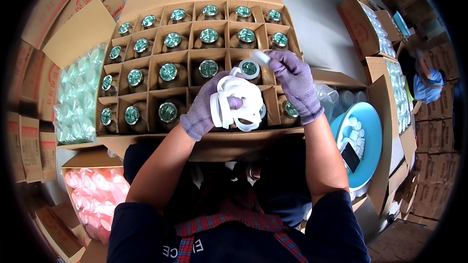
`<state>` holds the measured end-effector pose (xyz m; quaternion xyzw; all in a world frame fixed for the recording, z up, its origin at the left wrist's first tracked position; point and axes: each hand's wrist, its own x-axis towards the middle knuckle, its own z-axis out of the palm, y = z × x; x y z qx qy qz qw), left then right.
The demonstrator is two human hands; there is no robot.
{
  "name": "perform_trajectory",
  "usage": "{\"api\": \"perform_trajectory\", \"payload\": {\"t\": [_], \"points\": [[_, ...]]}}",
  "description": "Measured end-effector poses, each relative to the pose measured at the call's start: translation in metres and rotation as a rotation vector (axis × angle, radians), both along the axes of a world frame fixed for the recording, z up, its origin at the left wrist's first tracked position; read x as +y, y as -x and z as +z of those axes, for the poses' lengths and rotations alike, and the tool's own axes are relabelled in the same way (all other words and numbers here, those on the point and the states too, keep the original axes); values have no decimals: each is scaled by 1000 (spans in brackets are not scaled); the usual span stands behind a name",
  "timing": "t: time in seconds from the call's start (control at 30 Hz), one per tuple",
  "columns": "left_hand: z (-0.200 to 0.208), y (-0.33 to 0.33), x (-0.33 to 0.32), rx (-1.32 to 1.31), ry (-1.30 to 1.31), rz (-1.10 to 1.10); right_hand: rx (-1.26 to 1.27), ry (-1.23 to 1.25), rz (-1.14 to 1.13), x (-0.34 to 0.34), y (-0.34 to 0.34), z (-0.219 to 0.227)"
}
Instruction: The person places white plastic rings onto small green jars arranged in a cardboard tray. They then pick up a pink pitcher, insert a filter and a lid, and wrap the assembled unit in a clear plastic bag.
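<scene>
My left hand (204, 107), in a grey-purple knit glove, is closed around a bunch of white rings (243, 98) above the front rows of the carton. My right hand (296, 83), gloved alike, pinches a single white ring (260, 58), seen nearly edge-on, over the carton's right side. Below both hands stands a divided cardboard carton (204, 138) with dark jars in its cells, upright, their round tops shiny green. One jar (249, 69), between my hands, has a white rim around its top. My hands hide some jars in the front rows.
At right, a light-blue basin (373, 139) holds small white caps (358, 129) and a dark phone-like slab (350, 157). Boxes of bagged green lids (80, 92) and pink lids (97, 192) stand at left. Another person (428, 83) is at far right, among stacked cartons (434, 136).
</scene>
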<state>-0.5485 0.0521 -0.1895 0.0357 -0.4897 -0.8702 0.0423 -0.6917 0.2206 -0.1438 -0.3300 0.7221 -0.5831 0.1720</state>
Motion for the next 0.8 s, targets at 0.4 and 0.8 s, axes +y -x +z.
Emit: {"api": "perform_trajectory", "payload": {"t": [0.4, 0.8], "points": [[-39, 8, -8, -1, 138, -29, 670, 23, 94, -12, -18, -8], [-27, 10, -8, 77, 351, 32, 827, -173, 25, -9, -37, 2]]}}
